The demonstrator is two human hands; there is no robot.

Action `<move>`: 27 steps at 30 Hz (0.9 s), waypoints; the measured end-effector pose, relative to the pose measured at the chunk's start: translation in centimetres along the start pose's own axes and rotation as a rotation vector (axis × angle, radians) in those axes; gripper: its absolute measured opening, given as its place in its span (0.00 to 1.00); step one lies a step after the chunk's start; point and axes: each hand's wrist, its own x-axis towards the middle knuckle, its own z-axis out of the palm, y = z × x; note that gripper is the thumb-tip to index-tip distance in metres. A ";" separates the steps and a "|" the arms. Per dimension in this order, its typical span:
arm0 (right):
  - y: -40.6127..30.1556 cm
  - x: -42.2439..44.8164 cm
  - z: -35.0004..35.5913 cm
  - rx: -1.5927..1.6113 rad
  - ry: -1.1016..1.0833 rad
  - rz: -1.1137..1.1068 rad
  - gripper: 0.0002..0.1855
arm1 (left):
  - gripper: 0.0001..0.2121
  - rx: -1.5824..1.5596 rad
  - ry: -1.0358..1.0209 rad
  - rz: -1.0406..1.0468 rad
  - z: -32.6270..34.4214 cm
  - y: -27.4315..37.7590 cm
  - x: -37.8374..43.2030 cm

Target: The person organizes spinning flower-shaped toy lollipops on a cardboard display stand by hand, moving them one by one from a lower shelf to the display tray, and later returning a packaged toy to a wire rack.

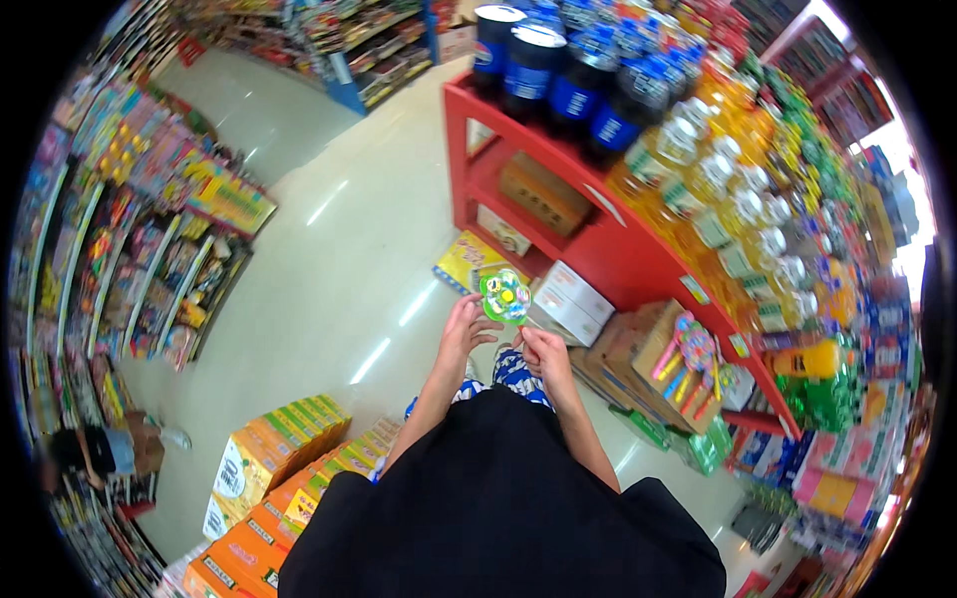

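A green flower-shaped plastic toy (505, 297) with a yellow centre is held up in front of me, above the floor. My right hand (544, 351) pinches its lower end, where a bit of red shows between the fingers. At the toy's left edge is my left hand (468, 327), its fingers apart and curved; whether a fingertip touches the rim cannot be told. More colourful toys with pink, yellow, blue and red handles (689, 359) lie on stacked cardboard boxes (643, 351) to the right.
A red display shelf (628, 276) with rows of drink bottles (718, 187) stands at the right. Cartons (574, 299) sit beside it. Stacked orange boxes (258, 553) are at lower left. Goods shelves (119, 276) line the left, where another person (105, 451) stands.
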 end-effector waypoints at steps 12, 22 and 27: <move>0.2 16.8 18.0 -0.188 -0.392 0.010 0.15 | 0.19 -0.195 0.329 0.115 -16.6 8.8 1.1; -2.8 31.3 38.2 -0.172 -0.546 -0.066 0.10 | 0.17 0.013 0.383 0.225 -27.6 26.8 7.5; -5.8 36.3 46.7 -0.174 -0.551 -0.021 0.12 | 0.13 -0.115 0.465 0.218 -32.8 31.3 11.0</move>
